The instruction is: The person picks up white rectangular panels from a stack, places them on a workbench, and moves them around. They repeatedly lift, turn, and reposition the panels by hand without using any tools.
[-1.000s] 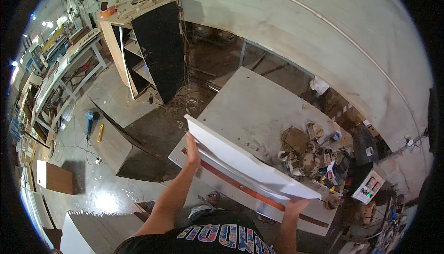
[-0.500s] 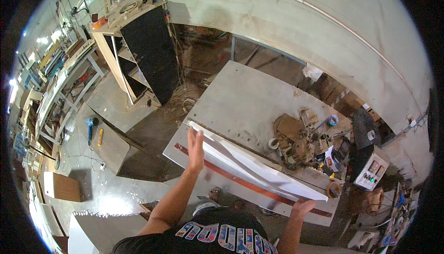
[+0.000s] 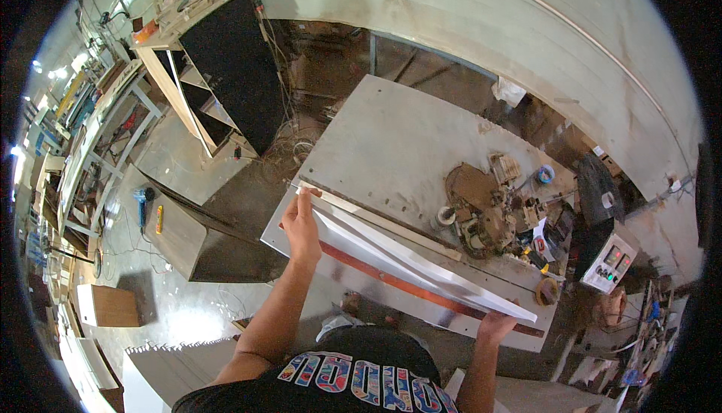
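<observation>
A long, narrow white panel [image 3: 406,262] stretches across in front of me, along the near side of a grey worktable [image 3: 391,135]. My left hand [image 3: 301,226] is closed on its far left end, the fingers over the upper edge. At the near right end my right hand [image 3: 497,326] grips the panel's lower corner, part of its fingers hidden. Below the panel runs a reddish-brown strip [image 3: 383,276] set in the table's pale front ledge. Directly behind the panel lies a cream-coloured straight edge on the table.
A dusty machine assembly [image 3: 481,210] stands on the table's right, with a tape roll [image 3: 547,290] near the corner. Beyond is a control box [image 3: 611,259]. A black-sided cabinet [image 3: 233,74], a blue heat gun [image 3: 142,206] and a wooden box [image 3: 109,305] are to the left.
The panel has tilted, showing more of its white face. My left hand has shifted slightly left and its fingers have closed over the panel's end. My view has shifted a little.
</observation>
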